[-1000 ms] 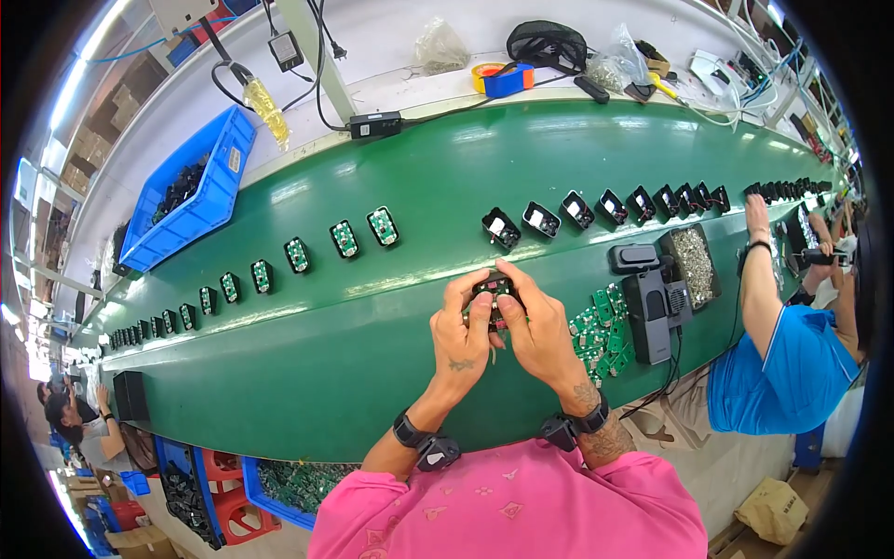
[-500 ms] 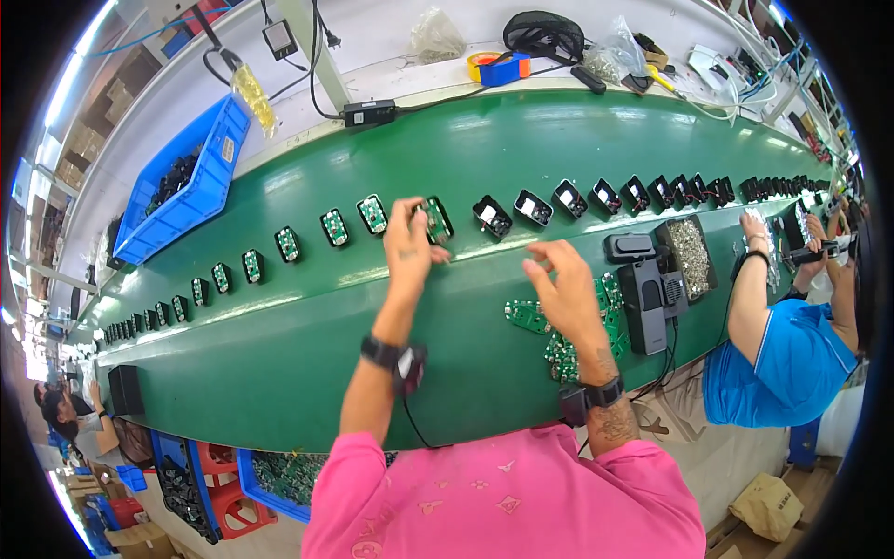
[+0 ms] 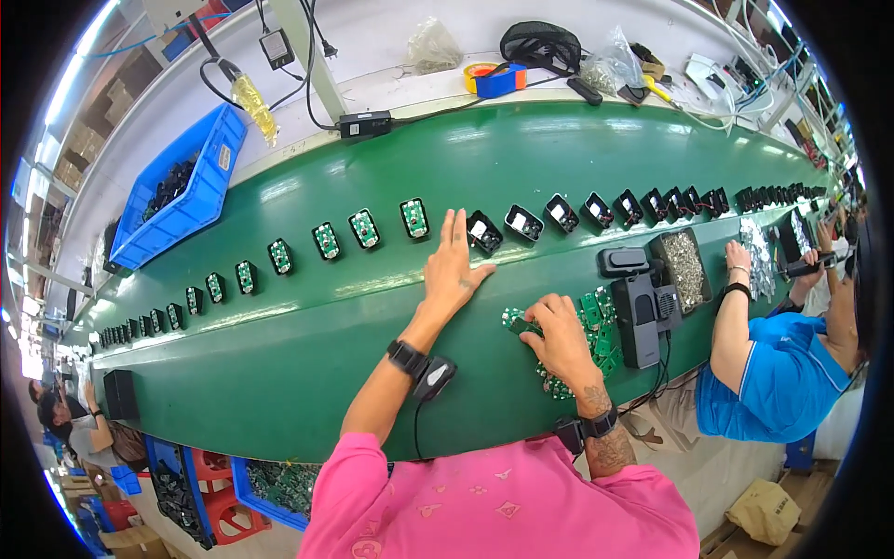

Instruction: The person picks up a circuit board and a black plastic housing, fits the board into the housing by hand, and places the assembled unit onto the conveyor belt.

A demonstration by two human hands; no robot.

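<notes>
Two hands: left hand [image 3: 451, 270] by black housing [image 3: 484, 232], right hand [image 3: 560, 333] on circuit boards [image 3: 596, 321].

I'm looking at an electronics assembly line in a factory. A long green conveyor belt [image 3: 307, 345] carries a row of small black housings [image 3: 484, 231] and green-topped units [image 3: 363, 227]. There's a pile of green circuit boards [image 3: 596, 321], a blue parts bin [image 3: 186, 200] on the white bench, and a tray of screws [image 3: 684, 265]. A co-worker in blue [image 3: 773, 382] sits just beside me at the next station.
</notes>
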